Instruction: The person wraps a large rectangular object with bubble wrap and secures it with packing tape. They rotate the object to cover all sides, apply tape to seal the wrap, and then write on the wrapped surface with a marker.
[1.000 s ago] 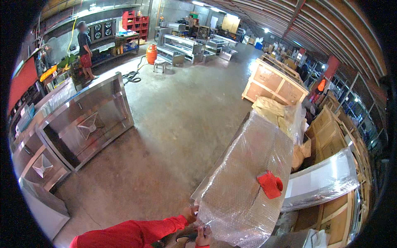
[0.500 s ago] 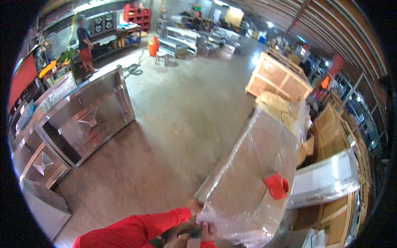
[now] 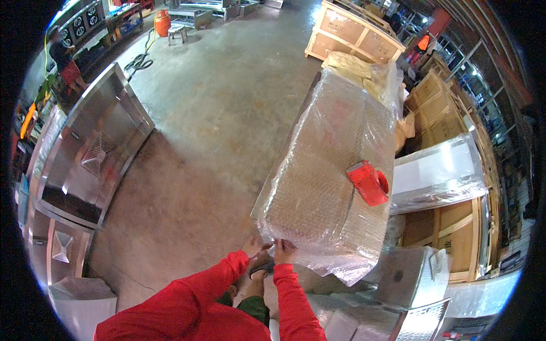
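Note:
A large flat carton lies wrapped in clear bubble wrap, its near edge right in front of me. My right hand is closed on the wrap at the carton's near left corner. Close beside it, my left hand has its fingers drawn together at the same corner, also pinching the loose wrap. A red tape dispenser rests on top of the carton, towards its right side, out of both hands.
Stainless steel hoods stand on the left. A wooden crate is beyond the carton, and a wrapped white panel lies to its right. Wrapped metal pieces sit near right. Another person stands far left by an orange gas cylinder.
My view has tilted down, showing more of my arms and legs. Both hands are still at the carton's near left corner, now closer together.

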`<state>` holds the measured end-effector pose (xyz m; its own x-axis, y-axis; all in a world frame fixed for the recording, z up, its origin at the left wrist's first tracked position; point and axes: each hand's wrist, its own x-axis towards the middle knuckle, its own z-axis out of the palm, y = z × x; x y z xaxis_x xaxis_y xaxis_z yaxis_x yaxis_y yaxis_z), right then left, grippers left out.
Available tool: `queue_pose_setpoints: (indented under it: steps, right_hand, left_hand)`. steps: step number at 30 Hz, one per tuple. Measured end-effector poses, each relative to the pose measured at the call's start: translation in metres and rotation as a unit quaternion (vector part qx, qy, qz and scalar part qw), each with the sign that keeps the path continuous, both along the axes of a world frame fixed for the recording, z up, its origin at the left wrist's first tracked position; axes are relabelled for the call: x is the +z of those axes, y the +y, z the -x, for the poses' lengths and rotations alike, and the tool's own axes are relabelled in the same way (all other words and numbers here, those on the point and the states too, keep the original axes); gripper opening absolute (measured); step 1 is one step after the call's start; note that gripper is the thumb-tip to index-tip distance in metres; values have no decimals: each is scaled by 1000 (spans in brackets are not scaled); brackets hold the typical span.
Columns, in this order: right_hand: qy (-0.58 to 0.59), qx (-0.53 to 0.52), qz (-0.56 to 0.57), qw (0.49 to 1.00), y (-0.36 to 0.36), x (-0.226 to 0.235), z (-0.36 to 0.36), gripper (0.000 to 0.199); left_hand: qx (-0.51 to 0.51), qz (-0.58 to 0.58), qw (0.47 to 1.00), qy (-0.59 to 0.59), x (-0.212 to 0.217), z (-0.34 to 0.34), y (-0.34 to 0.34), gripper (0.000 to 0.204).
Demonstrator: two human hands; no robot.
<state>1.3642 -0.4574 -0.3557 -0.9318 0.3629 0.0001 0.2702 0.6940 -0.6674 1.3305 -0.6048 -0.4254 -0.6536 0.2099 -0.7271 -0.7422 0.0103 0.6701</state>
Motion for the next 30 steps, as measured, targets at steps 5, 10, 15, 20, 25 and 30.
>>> queue_pose_setpoints:
  steps: [5, 10, 15, 20, 25, 30]
  right_hand:
    - [-38, -105, 67, 991, -3, 16, -1, 34]
    - [-44, -97, 145, 984, 0, 13, 7, 46]
    - [-117, -179, 25, 977, -11, 65, 15, 57]
    - [-179, -150, -17, 972, -4, 83, 16, 71]
    - [-229, -179, -78, 954, -15, 96, 16, 87]
    - [-297, -132, -62, 944, -2, 75, 8, 97]
  left_hand:
    - [135, -193, 969, -73, 27, -31, 26, 29]
    - [103, -16, 995, -8, 58, -29, 17, 27]
    - [211, 247, 920, 220, 79, -35, 33, 16]
    - [189, 91, 965, 157, 113, -9, 30, 10]
    - [244, -74, 967, 12, 119, -7, 21, 11]
    - [208, -124, 969, -42, 127, -3, 18, 16]
